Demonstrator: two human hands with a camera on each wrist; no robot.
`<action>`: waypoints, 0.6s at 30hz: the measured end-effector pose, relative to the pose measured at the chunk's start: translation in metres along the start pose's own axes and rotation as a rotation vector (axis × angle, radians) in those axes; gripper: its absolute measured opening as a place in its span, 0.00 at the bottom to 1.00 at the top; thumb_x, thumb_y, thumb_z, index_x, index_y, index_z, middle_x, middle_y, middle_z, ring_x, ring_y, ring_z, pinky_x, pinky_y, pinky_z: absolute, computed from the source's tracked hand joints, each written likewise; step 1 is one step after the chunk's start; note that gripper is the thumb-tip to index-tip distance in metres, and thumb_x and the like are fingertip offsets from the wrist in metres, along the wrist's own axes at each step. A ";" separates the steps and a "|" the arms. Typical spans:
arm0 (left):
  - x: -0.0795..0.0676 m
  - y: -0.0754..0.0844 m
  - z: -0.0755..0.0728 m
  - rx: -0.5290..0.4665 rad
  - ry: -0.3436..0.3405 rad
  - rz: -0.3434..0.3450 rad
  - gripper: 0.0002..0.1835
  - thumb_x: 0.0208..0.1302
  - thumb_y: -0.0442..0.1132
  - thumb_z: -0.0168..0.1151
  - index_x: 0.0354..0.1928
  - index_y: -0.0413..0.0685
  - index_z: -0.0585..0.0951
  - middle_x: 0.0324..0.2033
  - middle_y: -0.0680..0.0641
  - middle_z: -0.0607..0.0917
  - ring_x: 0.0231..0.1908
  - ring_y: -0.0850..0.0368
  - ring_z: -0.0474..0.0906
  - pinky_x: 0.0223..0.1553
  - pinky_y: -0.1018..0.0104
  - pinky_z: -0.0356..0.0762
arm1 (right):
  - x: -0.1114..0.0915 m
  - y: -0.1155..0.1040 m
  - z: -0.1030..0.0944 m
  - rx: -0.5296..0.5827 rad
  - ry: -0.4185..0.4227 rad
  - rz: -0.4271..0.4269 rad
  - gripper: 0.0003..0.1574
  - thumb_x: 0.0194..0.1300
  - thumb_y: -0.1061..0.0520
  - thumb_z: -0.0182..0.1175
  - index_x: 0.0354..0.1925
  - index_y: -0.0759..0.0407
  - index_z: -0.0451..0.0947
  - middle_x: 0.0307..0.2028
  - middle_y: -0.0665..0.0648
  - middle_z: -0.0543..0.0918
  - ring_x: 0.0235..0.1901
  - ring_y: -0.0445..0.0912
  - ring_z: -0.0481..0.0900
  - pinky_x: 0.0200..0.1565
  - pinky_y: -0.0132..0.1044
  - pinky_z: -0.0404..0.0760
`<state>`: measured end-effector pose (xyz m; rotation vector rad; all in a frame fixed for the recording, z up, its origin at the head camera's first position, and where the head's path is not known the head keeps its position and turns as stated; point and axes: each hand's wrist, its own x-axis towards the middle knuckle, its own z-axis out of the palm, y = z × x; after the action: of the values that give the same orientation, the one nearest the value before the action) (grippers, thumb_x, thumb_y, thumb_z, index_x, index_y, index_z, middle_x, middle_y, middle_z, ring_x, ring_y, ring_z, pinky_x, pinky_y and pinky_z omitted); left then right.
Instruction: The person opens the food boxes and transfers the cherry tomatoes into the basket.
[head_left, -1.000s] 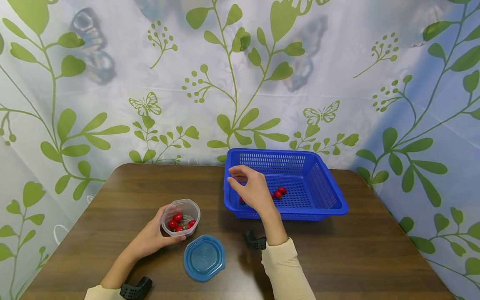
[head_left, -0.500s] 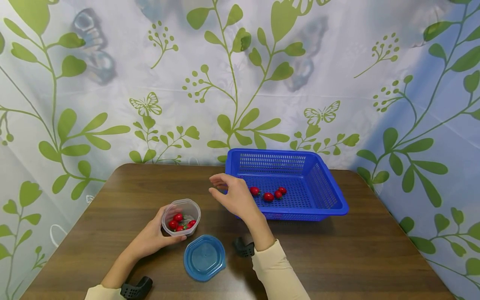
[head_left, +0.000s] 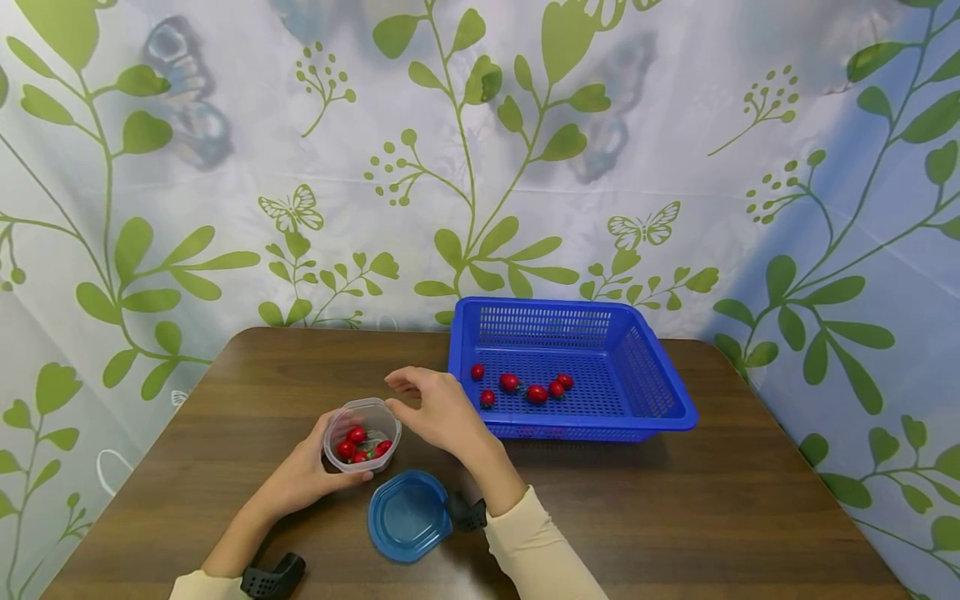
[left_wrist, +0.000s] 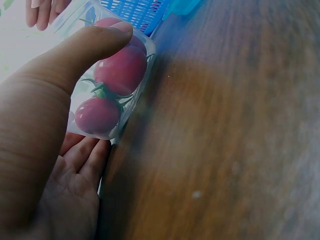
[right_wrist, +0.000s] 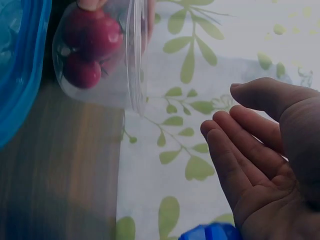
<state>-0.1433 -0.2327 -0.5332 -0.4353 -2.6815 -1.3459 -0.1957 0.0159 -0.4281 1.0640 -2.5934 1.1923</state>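
My left hand (head_left: 300, 473) grips a small clear plastic container (head_left: 387, 408) on the table, thumb along the near side and fingers round the far side. Several cherry tomatoes (left_wrist: 120, 70) with green stems lie inside it. Just right of the container's rim, my right hand (head_left: 438, 410) hovers above the table. In the right wrist view that hand (right_wrist: 255, 155) has its thumb apart from its fingers and nothing between them. A blue basket (head_left: 656, 371) behind it contains several more cherry tomatoes (head_left: 537, 394), gathered toward its left and middle.
A translucent blue lid (head_left: 408, 518) lies on the brown wooden table (head_left: 712, 500), in front of the container and close to the right wrist's black camera (head_left: 468, 514). A leaf-patterned cloth (head_left: 360, 217) hangs behind the table.
My right hand has moved left from over the basket to beside the container, uncovering tomatoes at the basket's left. The left hand and container have stayed put.
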 end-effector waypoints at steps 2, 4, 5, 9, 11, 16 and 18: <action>0.000 0.001 0.000 0.011 -0.001 -0.012 0.53 0.54 0.55 0.81 0.75 0.50 0.58 0.68 0.47 0.76 0.67 0.46 0.74 0.64 0.74 0.68 | 0.000 -0.002 0.004 -0.007 -0.013 -0.009 0.19 0.70 0.55 0.68 0.57 0.55 0.83 0.54 0.53 0.88 0.53 0.43 0.86 0.55 0.34 0.83; 0.000 0.001 -0.001 0.024 -0.003 -0.025 0.54 0.54 0.56 0.80 0.75 0.50 0.58 0.68 0.47 0.76 0.66 0.46 0.75 0.65 0.68 0.70 | 0.000 -0.004 0.007 -0.006 -0.029 -0.013 0.19 0.70 0.55 0.68 0.58 0.55 0.83 0.54 0.53 0.88 0.52 0.43 0.86 0.55 0.33 0.82; -0.001 0.001 -0.001 0.029 -0.002 -0.033 0.54 0.54 0.56 0.80 0.75 0.50 0.58 0.68 0.46 0.76 0.66 0.46 0.75 0.65 0.65 0.72 | 0.000 -0.005 0.009 -0.010 -0.036 -0.020 0.19 0.70 0.55 0.68 0.58 0.55 0.83 0.54 0.53 0.88 0.52 0.43 0.86 0.55 0.33 0.82; -0.001 0.001 0.000 0.032 -0.008 -0.058 0.54 0.54 0.56 0.80 0.75 0.49 0.57 0.66 0.44 0.77 0.62 0.47 0.78 0.63 0.57 0.76 | 0.000 -0.007 0.018 -0.024 -0.069 -0.016 0.21 0.71 0.53 0.67 0.59 0.55 0.82 0.54 0.52 0.88 0.52 0.43 0.86 0.53 0.31 0.83; -0.001 0.002 0.000 0.023 -0.010 -0.069 0.54 0.54 0.56 0.80 0.75 0.49 0.57 0.64 0.43 0.77 0.61 0.48 0.79 0.61 0.59 0.78 | -0.001 -0.008 0.023 -0.034 -0.085 -0.017 0.21 0.71 0.52 0.67 0.60 0.54 0.82 0.54 0.52 0.88 0.51 0.42 0.86 0.52 0.30 0.82; -0.002 0.003 -0.001 -0.013 -0.017 -0.058 0.53 0.56 0.54 0.80 0.75 0.50 0.57 0.64 0.43 0.78 0.59 0.49 0.80 0.57 0.69 0.78 | 0.001 -0.010 0.037 -0.089 -0.124 -0.029 0.22 0.71 0.51 0.67 0.60 0.55 0.82 0.53 0.53 0.88 0.50 0.44 0.87 0.49 0.28 0.82; -0.003 0.003 -0.001 -0.013 -0.017 -0.045 0.53 0.56 0.53 0.79 0.76 0.49 0.57 0.64 0.42 0.78 0.59 0.49 0.80 0.56 0.70 0.78 | 0.002 -0.012 0.042 -0.114 -0.136 -0.028 0.22 0.71 0.51 0.67 0.60 0.55 0.82 0.52 0.53 0.88 0.50 0.44 0.87 0.48 0.27 0.82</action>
<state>-0.1401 -0.2330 -0.5309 -0.3921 -2.7133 -1.3782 -0.1813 -0.0199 -0.4485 1.1921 -2.7000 0.9856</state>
